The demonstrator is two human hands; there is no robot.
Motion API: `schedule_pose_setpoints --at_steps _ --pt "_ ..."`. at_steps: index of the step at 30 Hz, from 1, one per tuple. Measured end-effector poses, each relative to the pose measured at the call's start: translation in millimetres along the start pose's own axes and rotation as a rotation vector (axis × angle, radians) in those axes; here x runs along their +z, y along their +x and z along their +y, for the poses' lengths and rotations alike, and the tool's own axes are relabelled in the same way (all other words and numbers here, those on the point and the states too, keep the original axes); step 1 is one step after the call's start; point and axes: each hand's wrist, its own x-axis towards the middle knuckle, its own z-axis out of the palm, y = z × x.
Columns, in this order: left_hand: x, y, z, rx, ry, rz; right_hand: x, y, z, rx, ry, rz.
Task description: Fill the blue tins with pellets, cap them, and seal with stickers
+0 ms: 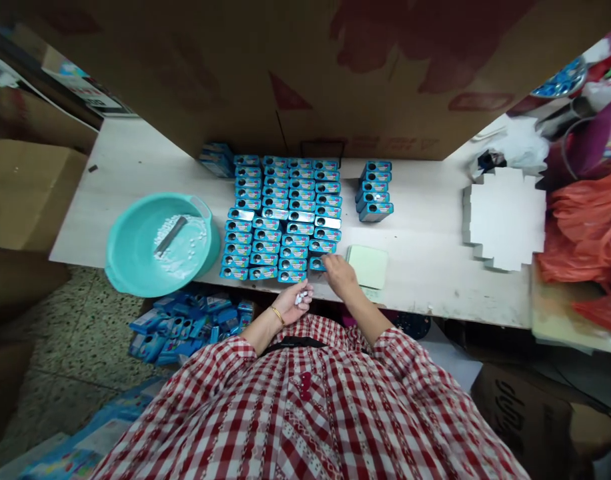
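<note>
My left hand point(285, 305), palm up with curled fingers, holds several small white pieces point(301, 297) just off the table's front edge. My right hand point(340, 277) is at the front end of the rightmost column of the main block. Its fingertips are pressed together at a small blue box point(316, 264), and what they pinch, if anything, is hidden. Several columns of these blue printed boxes point(292, 276) stand close together, each with a round dark spot on its upper face. To the left, a turquoise tub point(116, 248) contains more white pieces and a grey bar-like object point(170, 236).
A short row of blue boxes point(376, 212) stands right of the block, behind a pale green pad point(367, 267). A large cardboard carton point(285, 80) borders the table's back. White flat card point(508, 217) lies at right, near orange plastic point(585, 233). Loose blue boxes point(178, 330) are heaped below.
</note>
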Motion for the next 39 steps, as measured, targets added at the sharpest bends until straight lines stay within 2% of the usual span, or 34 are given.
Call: schedule_pose_setpoints --at_steps 2,4,6,9,12,15,18,23,26,29,32,34,36,39 --pt "-1.2 -1 3 0.014 -0.003 0.008 4 6 1 -0.024 -0.014 0.028" --pt "-2.2 -3 7 0.033 -0.008 0.015 -2 12 18 -0.064 0.008 0.084" --pt "-2.9 -4 9 0.045 -0.015 0.019 -17 21 49 -0.020 0.018 0.182" --pt "-3.1 -5 9 0.046 -0.024 0.028 -41 44 104 0.207 -0.098 0.329" --pt "-2.9 -5 7 0.048 -0.028 0.032 -52 65 147 0.297 -0.234 0.315" --pt "-2.6 -5 6 0.045 -0.037 0.035 -54 65 161 0.228 -0.301 0.234" --pt "0.7 -3 6 0.044 -0.039 0.030 -61 40 145 0.154 -0.355 0.172" --pt "17.5 4 2 0.007 -0.010 0.028 -82 -26 92 -0.014 -0.379 0.018" --pt "28.4 8 -3 -0.003 0.010 0.037 -81 -52 69 -0.054 -0.353 -0.007" --pt "33.1 12 -9 0.001 0.011 0.043 -70 -63 45 -0.030 -0.267 0.103" --pt "30.2 14 -14 0.007 -0.012 0.002 -53 -66 3 -0.037 -0.089 0.174" --pt "25.0 15 -18 -0.005 -0.025 -0.028 -38 -65 -30 -0.088 0.034 0.116" --pt "18.3 15 -20 -0.021 -0.022 -0.032 -23 -63 -55 -0.074 0.064 0.074" --pt "8.8 12 -23 -0.017 0.000 -0.013 -11 -62 -70 -0.041 0.078 0.020"
